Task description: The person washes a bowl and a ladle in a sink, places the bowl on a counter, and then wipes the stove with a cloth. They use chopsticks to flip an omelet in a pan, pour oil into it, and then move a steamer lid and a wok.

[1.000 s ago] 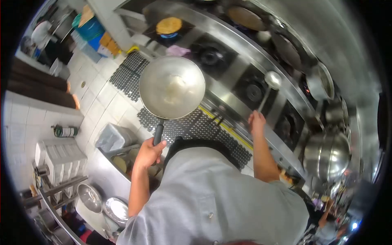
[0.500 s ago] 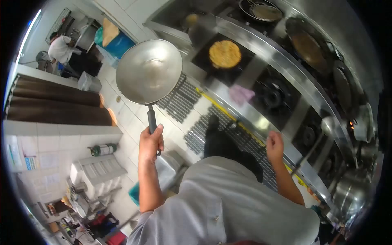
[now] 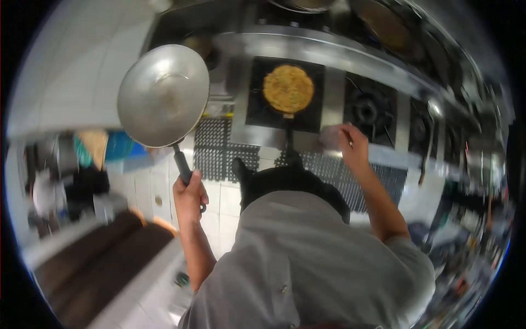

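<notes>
My left hand (image 3: 189, 198) is wrapped round the black handle of a silver frying pan (image 3: 163, 96), raised over the floor left of the stove. The pan's inside faces up and looks bare. My right hand (image 3: 353, 145), slightly blurred, has its fingers curled at a pinkish cloth (image 3: 330, 137) on the stove's front ledge. A flat, round, golden omelette-like food (image 3: 289, 89) lies on a dark burner area left of that hand. A dark handle (image 3: 289, 134) below it points towards me; the rim of any pan under the food cannot be made out.
More burners (image 3: 366, 109) run along the stove to the right. A long-handled ladle (image 3: 434, 108) lies across them. Dark pans (image 3: 383, 24) stand behind a raised metal rail. Black rubber mats (image 3: 219, 151) cover the floor. A person in white (image 3: 48, 192) is at the far left.
My view has turned towards the stove. My right hand has moved forward and left to the cloth. The silver frying pan stays raised in my left hand.
</notes>
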